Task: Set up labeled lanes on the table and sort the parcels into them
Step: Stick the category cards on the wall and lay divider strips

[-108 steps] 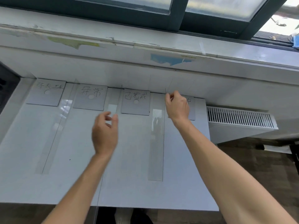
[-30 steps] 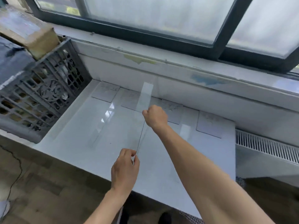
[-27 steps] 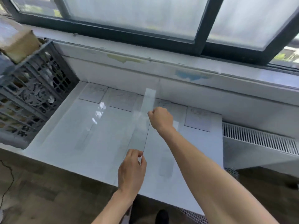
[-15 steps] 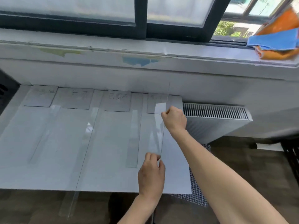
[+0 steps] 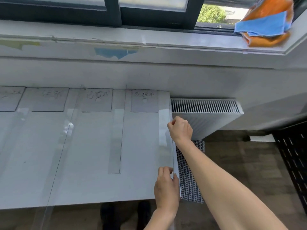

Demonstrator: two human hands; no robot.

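Note:
A clear plastic strip (image 5: 164,136) lies along the right edge of the white table (image 5: 93,185). My right hand (image 5: 180,129) pinches the strip's far part, and my left hand (image 5: 166,188) pinches its near end. Several grey label cards with handwriting line the table's back edge; the rightmost card (image 5: 144,100) sits just left of the strip. Another clear strip (image 5: 116,141) lies flat between the two right-hand cards, and a longer one (image 5: 59,151) runs off the table's front edge. No parcels are in view.
A white radiator (image 5: 205,112) stands right of the table, with a mesh panel (image 5: 189,176) below the table edge. Orange and blue cloths (image 5: 265,25) lie on the windowsill. A dark crate (image 5: 294,156) stands at the far right. Shoes show under the table.
Both hands carried the clear strip from the middle of the table rightwards and lowered it to the right edge. The view swung right, so the grey crate at left left the frame.

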